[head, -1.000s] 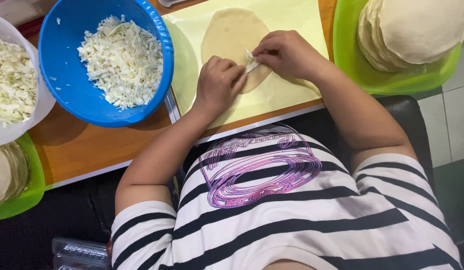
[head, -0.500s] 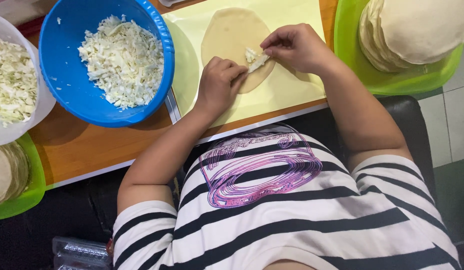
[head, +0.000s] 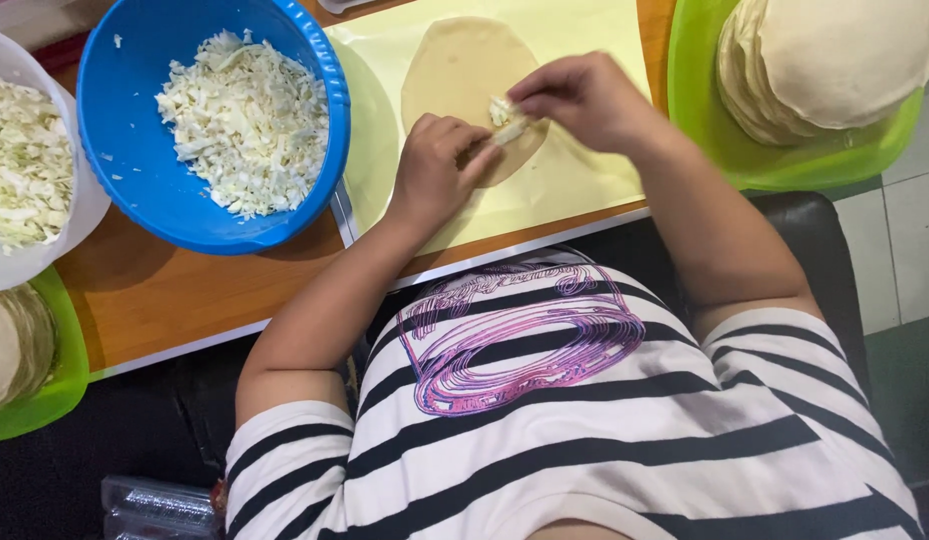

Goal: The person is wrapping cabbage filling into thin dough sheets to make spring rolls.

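**Filling a round wrapper at the counter**

Wooden counter (head: 185, 290) is filling the upper part of my view, with a pale yellow sheet (head: 595, 40) lying across it. On that sheet a round wrapper (head: 455, 70) of thin dough is lying flat. I am seeing my left hand (head: 435, 170) curled over the wrapper's near edge, fingers bent and pressing on the dough. My right hand (head: 585, 100) is pinching a small clump of shredded cabbage (head: 503, 112) between its fingertips, just above the wrapper and touching the left hand's fingers.

To the left of the sheet a blue bowl (head: 115, 140) is sitting, touching the sheet's edge and holding a heap of chopped white cabbage (head: 245, 120). Farther left a white bowl (head: 80, 215) is carrying more of the same shreds. At the top right a green tray (head: 705, 100) is bearing a tall stack of wrappers (head: 835, 60). Another green tray (head: 55, 390) is showing at the lower left with a few wrappers on it. Below the counter my striped shirt (head: 585, 450) is taking up the rest of the frame.
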